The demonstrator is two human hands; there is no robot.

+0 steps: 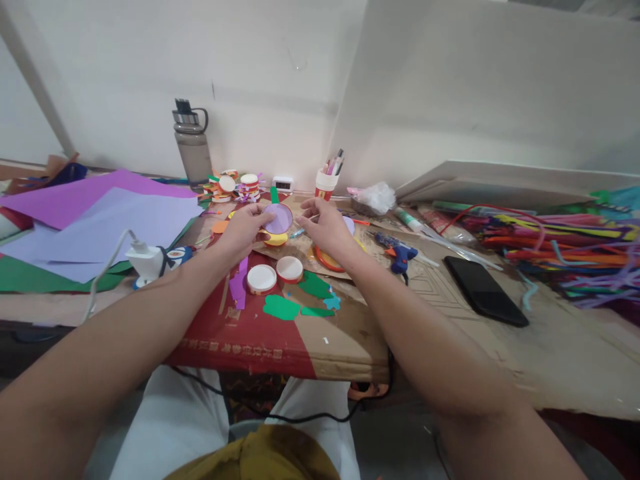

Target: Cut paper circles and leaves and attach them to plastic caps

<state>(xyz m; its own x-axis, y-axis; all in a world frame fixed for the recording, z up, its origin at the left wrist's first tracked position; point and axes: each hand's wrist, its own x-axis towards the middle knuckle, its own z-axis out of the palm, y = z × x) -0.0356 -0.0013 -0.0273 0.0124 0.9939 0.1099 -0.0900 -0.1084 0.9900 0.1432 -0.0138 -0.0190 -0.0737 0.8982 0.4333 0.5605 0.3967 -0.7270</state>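
My left hand [246, 230] is closed at the edge of a round purple paper disc [279, 218], pinching it between thumb and fingers. A yellow piece [276, 239] shows just below the disc, and a green strip [274, 195] shows above it. My right hand [324, 227] is to the right of the disc, fingers curled together; what they hold, if anything, is too small to make out. Beyond its wrist are a lilac disc [349, 225] and an orange-rimmed round piece [330, 260]. Two white-topped round tubs [261, 279] stand nearer me, beside green paper scraps [281, 307].
Purple and lilac sheets [110, 223] lie left, by a white plug [145, 260]. A bottle [193, 147] and a paper cup of pencils [327, 183] stand at the back. A blue glue gun [401, 257], a phone [485, 290] and colourful pipe cleaners [565, 247] are right.
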